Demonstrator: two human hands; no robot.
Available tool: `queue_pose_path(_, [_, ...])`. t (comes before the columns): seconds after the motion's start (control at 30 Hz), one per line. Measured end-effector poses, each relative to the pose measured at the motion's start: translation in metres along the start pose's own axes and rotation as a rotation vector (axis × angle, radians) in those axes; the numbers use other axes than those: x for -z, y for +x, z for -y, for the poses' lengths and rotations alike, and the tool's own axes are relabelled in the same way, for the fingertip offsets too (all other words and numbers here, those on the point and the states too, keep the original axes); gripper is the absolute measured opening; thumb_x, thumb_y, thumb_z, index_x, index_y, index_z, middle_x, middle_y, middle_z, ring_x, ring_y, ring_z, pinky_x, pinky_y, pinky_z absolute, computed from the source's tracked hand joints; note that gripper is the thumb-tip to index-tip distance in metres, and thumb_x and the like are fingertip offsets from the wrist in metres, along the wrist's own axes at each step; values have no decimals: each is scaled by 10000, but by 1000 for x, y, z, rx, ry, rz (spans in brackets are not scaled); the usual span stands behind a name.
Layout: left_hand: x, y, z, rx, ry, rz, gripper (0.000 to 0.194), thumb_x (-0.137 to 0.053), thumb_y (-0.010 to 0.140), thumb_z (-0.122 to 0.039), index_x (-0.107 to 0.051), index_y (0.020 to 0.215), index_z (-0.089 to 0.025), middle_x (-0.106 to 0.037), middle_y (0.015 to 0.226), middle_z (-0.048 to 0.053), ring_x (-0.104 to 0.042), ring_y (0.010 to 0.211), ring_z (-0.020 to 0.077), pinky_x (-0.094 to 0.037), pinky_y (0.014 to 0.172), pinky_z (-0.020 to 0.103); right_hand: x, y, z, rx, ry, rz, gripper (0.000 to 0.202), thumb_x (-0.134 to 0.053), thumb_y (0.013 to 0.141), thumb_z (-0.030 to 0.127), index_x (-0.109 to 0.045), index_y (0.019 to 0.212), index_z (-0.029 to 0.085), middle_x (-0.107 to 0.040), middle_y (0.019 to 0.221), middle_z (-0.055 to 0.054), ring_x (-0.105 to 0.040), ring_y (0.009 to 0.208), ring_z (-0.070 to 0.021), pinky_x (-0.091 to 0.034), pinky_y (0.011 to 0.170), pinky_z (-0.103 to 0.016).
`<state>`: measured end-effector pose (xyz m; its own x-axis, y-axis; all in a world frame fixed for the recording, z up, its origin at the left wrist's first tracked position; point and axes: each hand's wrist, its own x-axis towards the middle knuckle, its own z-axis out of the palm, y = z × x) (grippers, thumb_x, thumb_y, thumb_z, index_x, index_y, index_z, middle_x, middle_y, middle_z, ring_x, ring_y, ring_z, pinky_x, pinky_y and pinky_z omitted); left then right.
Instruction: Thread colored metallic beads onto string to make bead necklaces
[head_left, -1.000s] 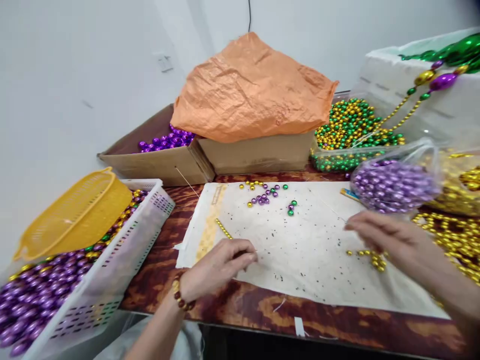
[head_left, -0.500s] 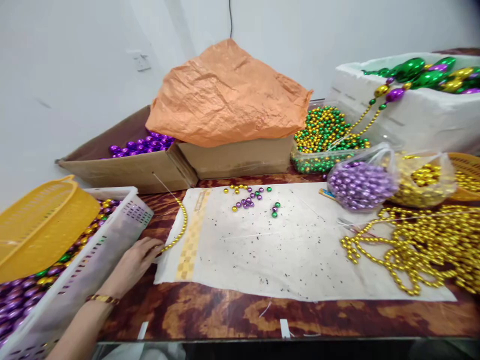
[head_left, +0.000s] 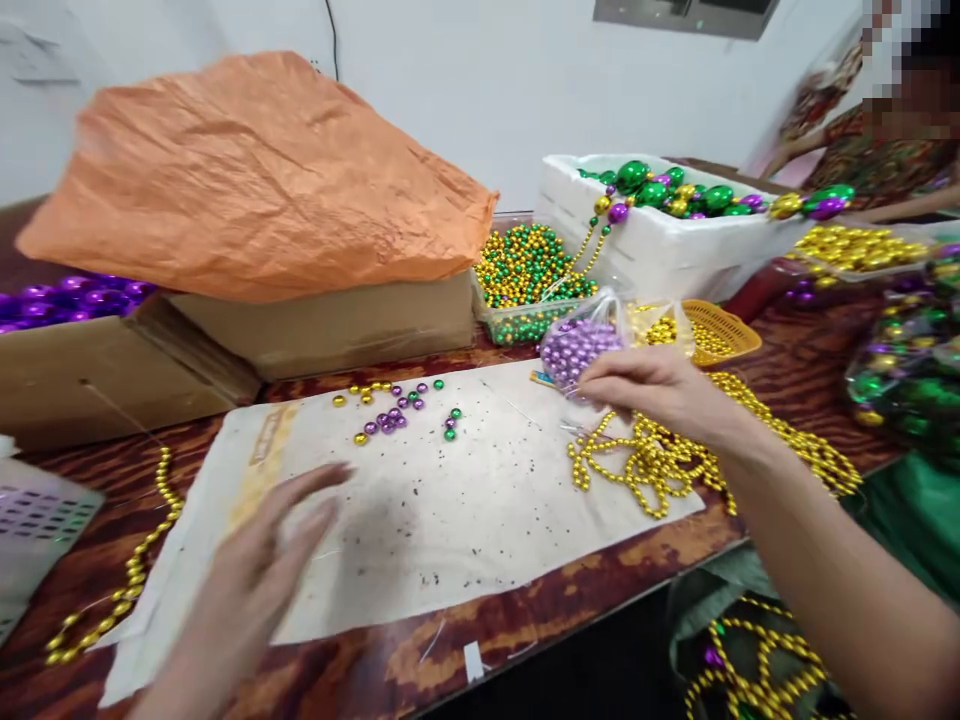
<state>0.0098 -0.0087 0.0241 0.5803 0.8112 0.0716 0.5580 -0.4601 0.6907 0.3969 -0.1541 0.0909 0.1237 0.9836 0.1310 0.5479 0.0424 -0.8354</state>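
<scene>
My left hand (head_left: 259,565), blurred by motion, hovers over the left part of the white cloth (head_left: 480,530), thumb and fingers apart with nothing between them. Over the right side of the cloth is my right hand (head_left: 645,390), its fingers pinched; what they hold, if anything, is too small to name. It is in front of the bag of purple beads (head_left: 574,345) and above the gold bead strands (head_left: 652,460). Loose purple, green and gold beads (head_left: 390,418) lie on the cloth. A gold bead string (head_left: 139,560) rests at the cloth's left edge.
An orange sack (head_left: 255,190) covers cardboard boxes (head_left: 337,330) at the back. Behind the bags stand a tub of green and gold beads (head_left: 517,325) and a white foam box (head_left: 645,245). A person (head_left: 870,170) is at the far right.
The view has swung right. My left hand has left the gold string and moved over the cloth with its fingers apart. My right hand has come into view, and so has the person.
</scene>
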Motion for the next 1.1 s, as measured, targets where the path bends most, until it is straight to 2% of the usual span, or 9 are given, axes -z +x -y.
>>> queue_pose_path(0.07, [-44, 24, -67, -77, -290, 115, 433, -464, 923, -418, -443, 1344, -318, -571, 1296, 46, -504, 1221, 224, -384, 1043, 377, -22, 18, 22, 89, -17, 139, 169, -543, 901, 264, -681, 846, 185, -565, 659, 36, -478, 555, -67, -342, 499, -193])
queue_pose_path(0.13, [-79, 45, -113, -138, -532, 155, 453, -470, 932, -382, -419, 1369, -275, -613, 1202, 72, -551, 1144, 204, -421, 998, 356, -37, 32, 31, 172, -63, 195, 174, -536, 892, 222, -680, 806, 176, -555, 651, 42, -482, 583, -65, -347, 527, -181])
queue_pose_path(0.23, [-103, 64, -133, -109, -785, 183, 377, -526, 911, -354, -516, 1263, -219, -634, 797, 14, -619, 723, 139, -508, 723, 277, -44, 45, 21, 183, -65, 189, 208, -506, 905, 241, -662, 796, 158, -557, 645, 36, -498, 581, -68, -361, 529, -171])
queue_pose_path(0.33, [-100, 69, -118, -6, -829, 199, 229, -588, 872, -361, -637, 1013, -187, -536, 642, -29, -389, 430, 46, -317, 420, 188, -39, 49, -7, 119, -97, 277, 291, -413, 960, 328, -649, 938, 159, -631, 757, 5, -558, 578, -73, -405, 519, -170])
queue_pose_path(0.4, [-93, 70, -102, 54, -792, 238, 208, -602, 859, -372, -654, 903, -176, -534, 645, -26, -295, 406, 25, -214, 383, 186, -36, 47, -34, -11, -372, 273, 319, -372, 974, 332, -649, 1003, 177, -678, 879, -29, -617, 646, -94, -446, 578, -190])
queue_pose_path(0.5, [-82, 72, -82, 83, -662, 249, 208, -594, 859, -373, -656, 850, -175, -568, 673, -11, -372, 453, 42, -288, 427, 187, -36, 38, -77, -231, -785, 184, 226, -489, 887, 234, -691, 906, 135, -700, 905, -128, -659, 809, -220, -472, 705, -309])
queue_pose_path(0.63, [-73, 77, -61, 100, -559, 186, 199, -611, 836, -364, -658, 810, -172, -602, 693, 9, -523, 636, 107, -431, 616, 222, -43, 27, -119, -304, -908, 182, 179, -545, 774, 135, -702, 856, 108, -699, 927, -190, -649, 888, -329, -454, 743, -407])
queue_pose_path(0.93, [-62, 73, -33, 75, -548, 98, 178, -638, 821, -380, -675, 871, -213, -668, 852, 20, -587, 833, 158, -423, 808, 271, -42, 17, -131, -258, -882, 192, 208, -481, 844, 241, -680, 874, 190, -693, 969, -85, -628, 872, -244, -408, 711, -313])
queue_pose_path(1.1, [-60, 69, -29, 95, -564, 31, 180, -651, 813, -385, -677, 890, -224, -683, 882, 26, -591, 876, 177, -413, 833, 284, -36, 15, -144, -214, -711, 189, 89, -661, 718, 238, -667, 794, 193, -676, 925, -50, -605, 841, -209, -364, 634, -253])
